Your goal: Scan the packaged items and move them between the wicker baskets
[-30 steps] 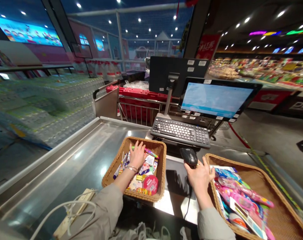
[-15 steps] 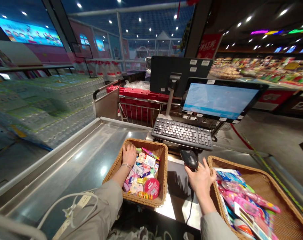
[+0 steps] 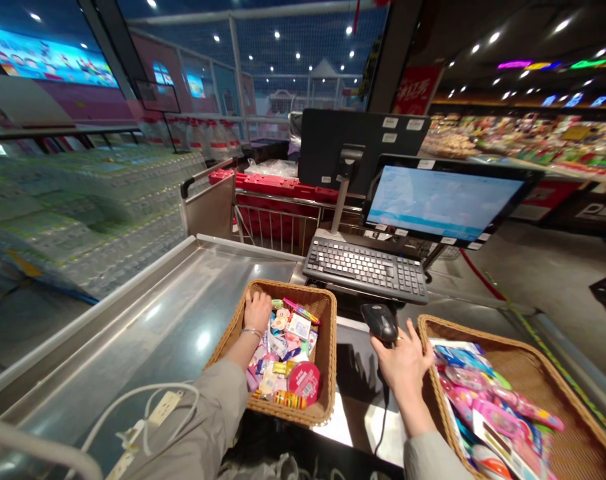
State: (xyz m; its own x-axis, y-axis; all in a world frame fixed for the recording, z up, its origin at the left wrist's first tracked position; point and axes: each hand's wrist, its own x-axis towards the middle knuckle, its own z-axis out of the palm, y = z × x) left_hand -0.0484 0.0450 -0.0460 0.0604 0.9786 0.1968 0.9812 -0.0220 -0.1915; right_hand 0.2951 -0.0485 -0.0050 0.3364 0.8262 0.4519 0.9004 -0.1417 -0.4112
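My left hand (image 3: 257, 311) reaches into the far left corner of a wicker basket (image 3: 325, 373) full of small colourful packets. Its fingers curl down among them, and what they hold is hidden. A thin bracelet sits on that wrist. My right hand (image 3: 405, 360) is wrapped round the grip of a black handheld barcode scanner (image 3: 380, 322), whose head points away toward the keyboard (image 3: 367, 267). Its cable (image 3: 381, 420) hangs down below my wrist.
A second wicker basket (image 3: 523, 363) at the right holds pink and blue packaged goods. Behind stand a lit till screen (image 3: 445, 202), a dark monitor back (image 3: 333, 150) and red shopping baskets (image 3: 275, 187). A steel counter (image 3: 147, 320) runs left, with a white cord (image 3: 133, 400).
My left hand moved from the middle of the small basket to its far left corner and curled shut. The right hand stayed on the scanner. The view shifted slightly.
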